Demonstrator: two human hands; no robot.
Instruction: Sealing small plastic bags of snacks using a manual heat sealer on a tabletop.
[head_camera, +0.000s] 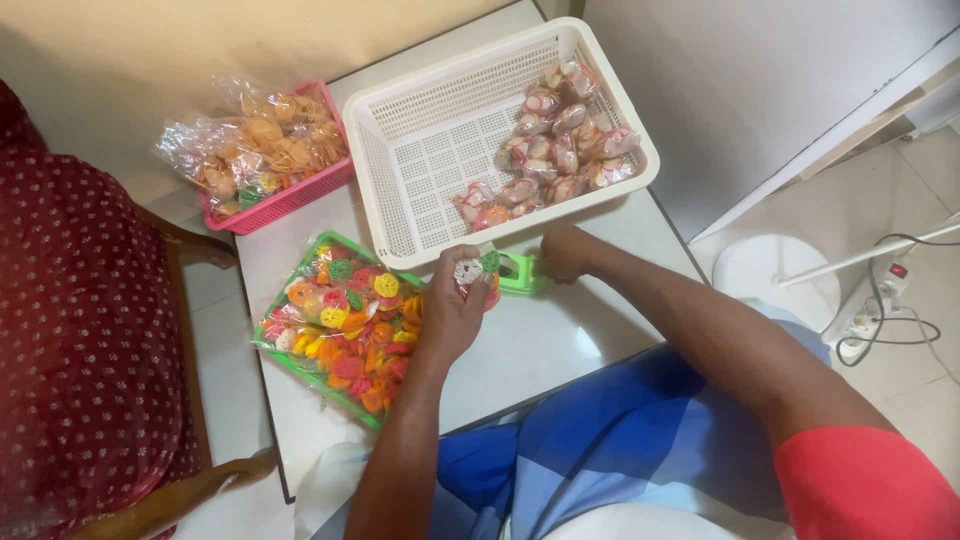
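Observation:
My left hand (452, 305) holds a small clear packet of coloured wheel-shaped snacks (476, 270) just above the white table (545, 345). My right hand (562, 253) rests on a small green device (522, 275) beside the packet, fingers closed on it. A green tray (345, 245) heaped with loose colourful snacks (345, 320) lies to the left of my left hand. Behind both hands stands a white perforated basket (430, 150) with several filled packets (555, 140) in its right half.
A pink basket (290, 200) with a clear bag of orange snacks (255, 145) sits at the back left. A chair with a dark red dotted cloth (80, 330) stands on the left. A white fan base (775, 275), cables and a power strip (885, 295) lie on the floor at right.

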